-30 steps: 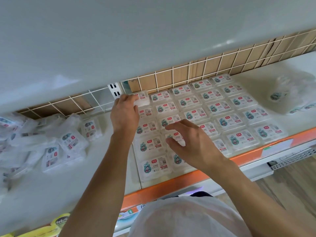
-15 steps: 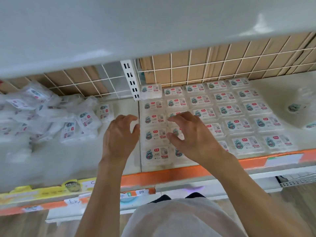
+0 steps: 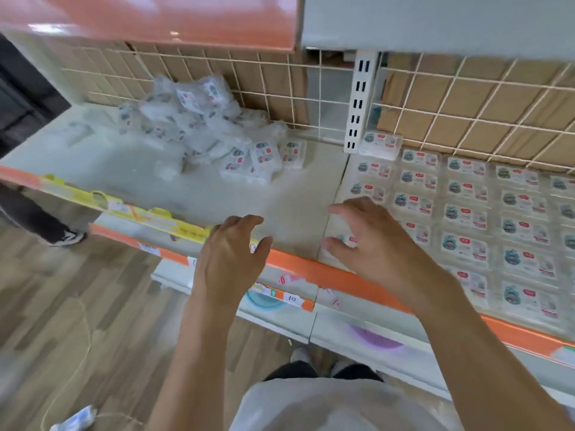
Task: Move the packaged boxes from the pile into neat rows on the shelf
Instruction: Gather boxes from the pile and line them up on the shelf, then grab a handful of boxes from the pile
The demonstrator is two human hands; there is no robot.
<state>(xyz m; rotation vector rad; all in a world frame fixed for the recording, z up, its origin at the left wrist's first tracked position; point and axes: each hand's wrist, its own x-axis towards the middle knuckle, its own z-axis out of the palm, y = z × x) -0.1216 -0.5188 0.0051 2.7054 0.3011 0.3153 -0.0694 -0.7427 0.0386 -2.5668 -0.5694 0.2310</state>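
Note:
A loose pile of clear packaged boxes (image 3: 202, 126) with white and red labels lies at the back left of the grey shelf (image 3: 236, 194). On the right, several neat rows of the same boxes (image 3: 463, 213) lie flat, and one box (image 3: 379, 144) sits on top at the back left corner by the upright. My left hand (image 3: 233, 247) hovers over the shelf's front edge, fingers loosely curled, holding nothing. My right hand (image 3: 370, 241) hangs over the left front boxes of the rows, fingers spread and empty.
A white slotted upright (image 3: 357, 101) and a wire grid back (image 3: 466, 104) over cardboard close the rear. An orange shelf (image 3: 149, 20) hangs overhead. The orange front rail (image 3: 336, 272) carries price tags. Someone's leg and shoe (image 3: 62, 234) stand on the wooden floor at left.
The view has swung left, bringing the pile into sight. My left hand let go of the back-corner box and drew back to the front edge; my right hand slid left along the rows.

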